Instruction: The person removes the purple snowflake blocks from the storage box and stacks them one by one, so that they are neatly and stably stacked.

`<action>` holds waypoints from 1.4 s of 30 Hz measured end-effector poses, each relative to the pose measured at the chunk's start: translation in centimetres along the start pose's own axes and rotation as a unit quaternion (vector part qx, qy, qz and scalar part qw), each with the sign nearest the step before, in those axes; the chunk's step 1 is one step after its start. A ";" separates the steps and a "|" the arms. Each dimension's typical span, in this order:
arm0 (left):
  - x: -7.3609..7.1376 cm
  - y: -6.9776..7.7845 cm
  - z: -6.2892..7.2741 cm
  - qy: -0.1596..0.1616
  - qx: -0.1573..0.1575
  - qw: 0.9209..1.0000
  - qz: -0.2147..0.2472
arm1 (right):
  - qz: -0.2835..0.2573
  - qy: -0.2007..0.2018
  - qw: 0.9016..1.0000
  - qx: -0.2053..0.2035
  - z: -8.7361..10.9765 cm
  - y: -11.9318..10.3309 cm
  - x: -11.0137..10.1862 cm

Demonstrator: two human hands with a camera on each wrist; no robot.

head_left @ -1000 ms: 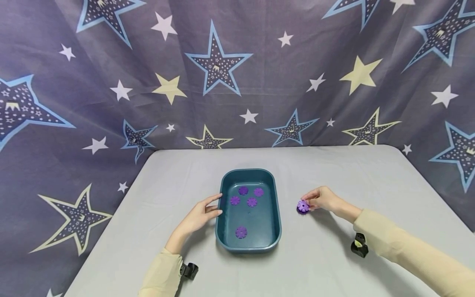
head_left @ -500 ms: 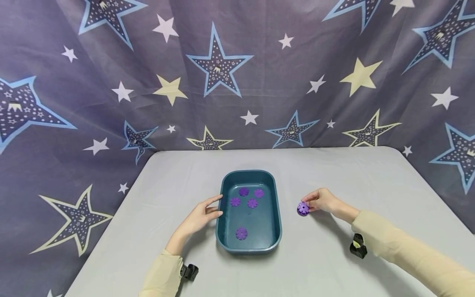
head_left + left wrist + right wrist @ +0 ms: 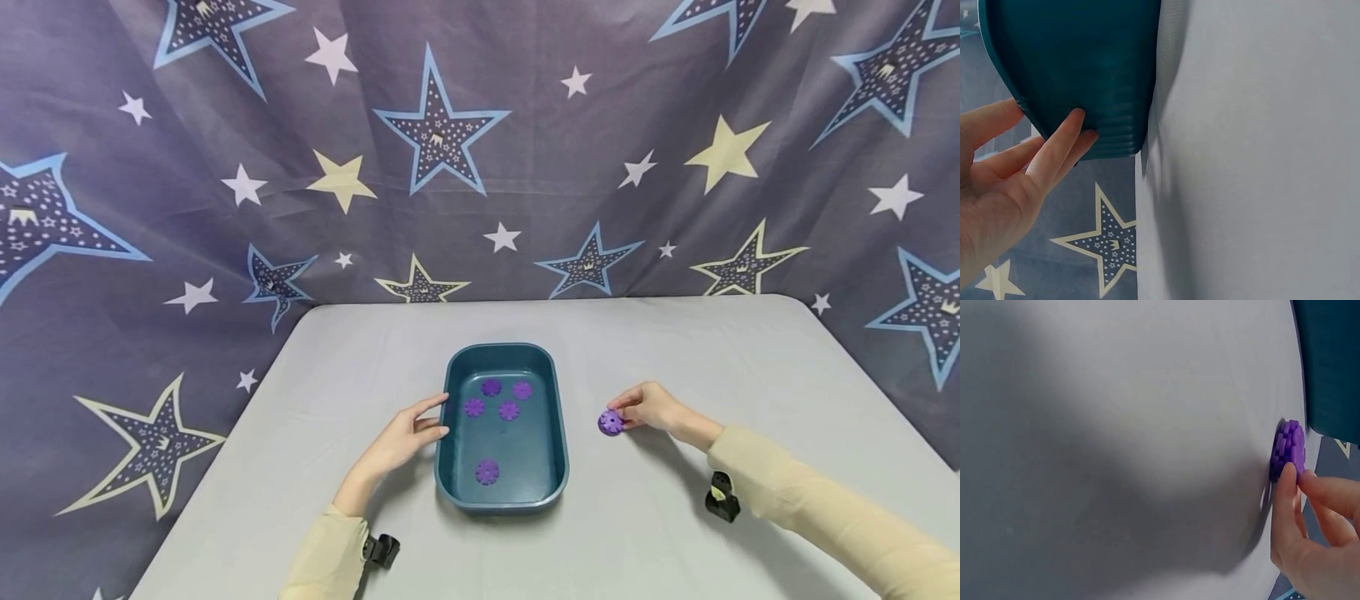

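A purple-gray curtain (image 3: 525, 158) printed with stars hangs in loose folds behind a pale gray table (image 3: 712, 350) and spreads past its left and right sides. Large dark stars edged in light blue (image 3: 423, 125), each dotted and marked with a small crown, share the fabric with similar stars outlined in pale yellow (image 3: 142, 454), plain yellow stars (image 3: 341, 179) and smaller white stars (image 3: 332, 55). The table's far corners are rounded, its surface faintly creased. Soft, diffuse light casts blurred shadows (image 3: 757, 542) across the tabletop.
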State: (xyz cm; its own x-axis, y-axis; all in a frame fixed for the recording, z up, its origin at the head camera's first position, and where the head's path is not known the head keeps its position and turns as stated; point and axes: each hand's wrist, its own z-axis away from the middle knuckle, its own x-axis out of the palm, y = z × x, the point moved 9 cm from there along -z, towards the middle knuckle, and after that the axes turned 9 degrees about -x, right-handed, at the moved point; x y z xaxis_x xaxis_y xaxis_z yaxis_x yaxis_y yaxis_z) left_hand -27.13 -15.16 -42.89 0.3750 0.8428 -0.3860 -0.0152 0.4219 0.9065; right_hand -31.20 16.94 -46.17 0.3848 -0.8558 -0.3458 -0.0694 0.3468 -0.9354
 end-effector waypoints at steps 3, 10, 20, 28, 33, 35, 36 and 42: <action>-0.1 0.0 0.0 0.002 0.000 1.000 0.003 | -0.001 0.001 1.000 -0.002 -0.1 -0.1 0.1; -0.1 -0.1 0.0 0.007 0.007 1.000 0.000 | 0.011 -0.004 1.000 -0.014 -0.3 -0.3 0.3; 0.0 -0.1 0.0 0.003 0.011 1.000 -0.003 | 0.020 -0.010 0.999 -0.036 -0.1 -0.8 0.2; -0.1 -0.3 -0.2 0.006 -0.001 1.000 0.004 | 0.071 -0.030 0.995 -0.071 -0.2 -3.1 -0.3; -0.1 0.7 0.4 0.004 -0.003 1.000 0.000 | 0.093 -0.047 0.989 -0.103 -0.2 -5.3 0.4; -0.1 1.4 0.8 0.005 -0.008 1.000 0.000 | 0.101 -0.054 0.987 -0.111 -0.1 -6.3 0.9; -0.1 1.4 0.8 0.006 -0.011 1.000 0.002 | 0.105 -0.058 0.986 -0.114 -0.1 -6.7 1.1; -0.1 -0.1 -0.1 0.010 -0.012 1.000 0.003 | 0.118 -0.085 0.978 -0.147 0.1 -9.3 2.7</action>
State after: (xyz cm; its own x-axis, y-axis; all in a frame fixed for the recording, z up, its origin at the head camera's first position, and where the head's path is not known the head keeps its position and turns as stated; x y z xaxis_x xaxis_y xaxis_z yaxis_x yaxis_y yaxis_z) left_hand -27.22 -15.26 -42.97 0.3568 0.8516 -0.3840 -0.0400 0.4246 0.9045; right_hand -29.43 11.42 -38.38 0.4712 -0.6807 -0.5609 -0.4268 0.3805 -0.8204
